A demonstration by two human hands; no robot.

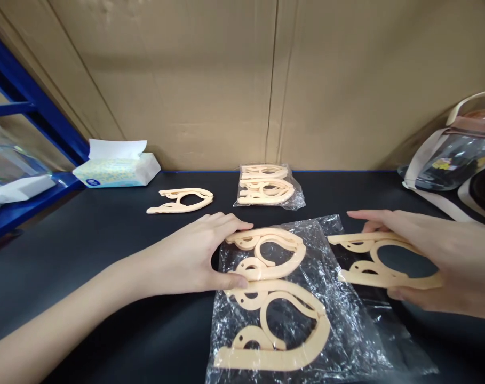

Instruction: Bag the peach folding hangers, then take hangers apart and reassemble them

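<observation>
My left hand grips the left end of a cream plastic folding hanger that lies on a crinkled clear plastic bag. A second cream hanger lies just below it on the same bag. At the right, my right hand holds another cream hanger by its right side, thumb underneath and fingers along the top. That hanger sits at the bag's right edge, above the black tabletop.
A single loose hanger lies further back on the left. A sealed clear bag of hangers rests by the cardboard wall. A tissue pack sits at back left beside blue shelving. A glass jug stands at the right.
</observation>
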